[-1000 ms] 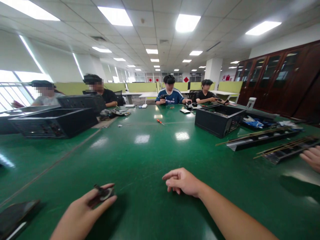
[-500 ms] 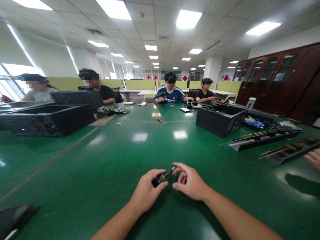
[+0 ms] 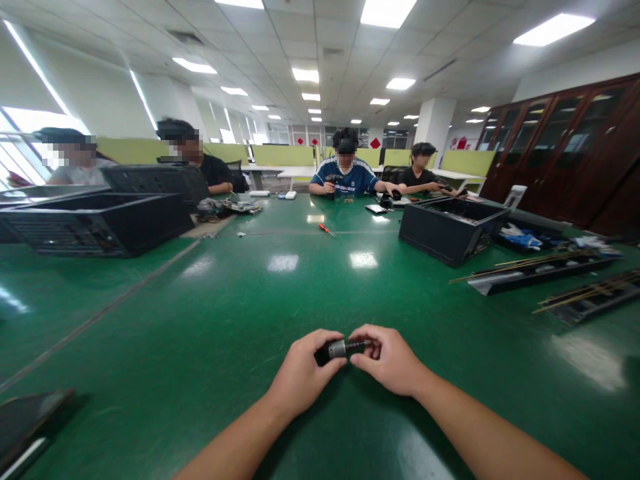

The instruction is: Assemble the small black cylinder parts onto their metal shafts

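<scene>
Cylinder (image 3: pixel 337 349) sits in L hand (image 3: pixel 306 367), btwn thumb on near side & fingers on far side; L grip closed on its body. Dark end twd palm, silver end faces R. Ribbed shaft (image 3: pixel 356 346) runs out of silver end, approx. level, twd R hand (image 3: pixel 393 363). R hand: thumb & index apart w/ shaft btwn them, other fingers curled by its tip; cannot tell if R grip bears on it. Both hands over green table (image 3: pixel 230 300). Red screwdriver (image 3: pixel 325 229) on table, well apart from hands. Computer case (image 3: pixel 435 233) beyond, to R; flat dark panel (image 3: pixel 33 420) near L. Co-worker in blue shirt (image 3: pixel 357 179) opp., dark tool (image 3: pixel 332 181) in hand.
</scene>
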`<state>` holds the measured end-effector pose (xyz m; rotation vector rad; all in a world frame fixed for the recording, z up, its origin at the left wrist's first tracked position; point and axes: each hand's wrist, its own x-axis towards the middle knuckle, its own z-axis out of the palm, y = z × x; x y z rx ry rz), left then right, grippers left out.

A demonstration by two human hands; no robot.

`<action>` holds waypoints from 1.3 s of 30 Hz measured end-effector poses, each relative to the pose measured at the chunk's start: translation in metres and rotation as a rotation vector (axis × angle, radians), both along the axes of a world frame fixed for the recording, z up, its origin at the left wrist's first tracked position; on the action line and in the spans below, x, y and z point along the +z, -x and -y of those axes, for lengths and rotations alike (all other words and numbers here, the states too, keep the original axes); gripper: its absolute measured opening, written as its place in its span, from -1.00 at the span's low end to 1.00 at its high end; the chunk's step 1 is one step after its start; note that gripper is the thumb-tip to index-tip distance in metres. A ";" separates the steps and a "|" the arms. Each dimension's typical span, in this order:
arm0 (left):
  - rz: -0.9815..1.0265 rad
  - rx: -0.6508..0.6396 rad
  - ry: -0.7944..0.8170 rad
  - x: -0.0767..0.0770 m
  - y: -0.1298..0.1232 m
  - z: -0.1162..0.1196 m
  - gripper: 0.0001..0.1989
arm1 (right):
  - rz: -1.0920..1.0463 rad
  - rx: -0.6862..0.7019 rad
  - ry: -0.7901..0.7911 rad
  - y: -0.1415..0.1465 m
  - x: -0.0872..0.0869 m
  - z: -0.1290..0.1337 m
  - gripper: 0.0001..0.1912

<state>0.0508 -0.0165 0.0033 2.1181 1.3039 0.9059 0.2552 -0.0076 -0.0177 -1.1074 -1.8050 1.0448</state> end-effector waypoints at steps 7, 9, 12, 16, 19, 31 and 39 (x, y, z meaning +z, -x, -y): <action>-0.005 -0.039 -0.007 -0.001 -0.001 0.000 -0.73 | 0.005 -0.010 -0.035 0.000 0.004 -0.002 -0.83; -0.001 -0.032 -0.012 -0.002 -0.001 0.001 -0.73 | 0.006 -0.009 -0.036 0.000 0.005 -0.002 -0.83; 0.001 -0.023 -0.018 -0.002 -0.001 0.001 -0.73 | 0.023 -0.020 -0.060 -0.001 0.005 -0.002 -0.84; -0.002 -0.027 -0.019 -0.002 -0.002 0.001 -0.73 | 0.072 -0.038 -0.114 -0.002 0.004 -0.004 -0.84; 0.004 -0.026 -0.020 -0.004 -0.001 0.001 -0.72 | 0.092 -0.046 -0.126 -0.003 0.003 -0.004 -0.85; 0.015 -0.016 -0.004 -0.006 0.000 0.000 -0.71 | 0.099 -0.061 -0.123 -0.003 0.001 -0.003 -0.84; 0.018 0.010 -0.011 -0.007 0.001 -0.001 -0.70 | 0.072 -0.060 -0.052 -0.001 0.005 -0.002 -0.85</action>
